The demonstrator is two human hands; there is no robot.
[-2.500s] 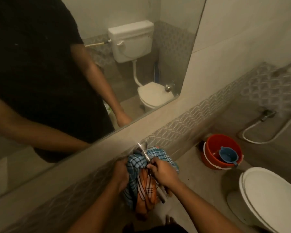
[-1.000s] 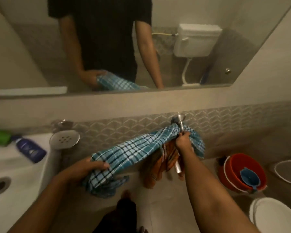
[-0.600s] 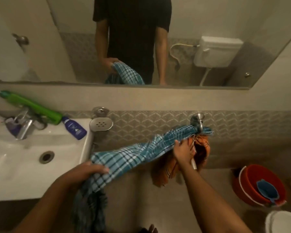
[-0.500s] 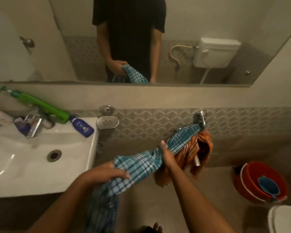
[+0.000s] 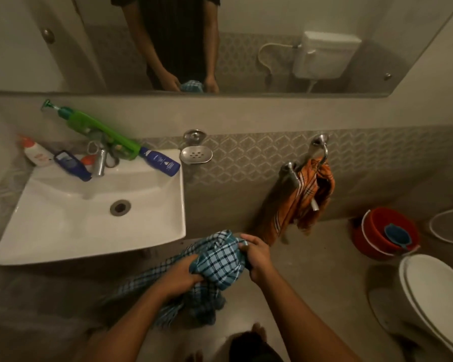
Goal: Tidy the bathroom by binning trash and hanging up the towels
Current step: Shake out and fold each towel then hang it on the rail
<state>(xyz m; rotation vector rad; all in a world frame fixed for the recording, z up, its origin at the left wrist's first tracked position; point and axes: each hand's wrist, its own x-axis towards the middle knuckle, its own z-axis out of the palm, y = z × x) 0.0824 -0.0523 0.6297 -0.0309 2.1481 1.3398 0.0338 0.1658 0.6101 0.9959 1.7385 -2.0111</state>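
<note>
— Towel, blue check: where is it?
— Bunched below the sink's front right corner, off the rack. Left hand grips it, fingers curled in; right hand pinches its top edge.
— And the orange towel?
— Draped on that rack (right of the sink).

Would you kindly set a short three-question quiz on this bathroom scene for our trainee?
1. True or false: the blue checked towel hangs on the towel ring.
2. Which towel hangs on the wall? A) orange towel B) white C) green
3. Fill in: the blue mug sits inside the red ____.

Key: 1. False; the left hand and right hand grip it, bunched. 2. A. 3. bucket.
</note>
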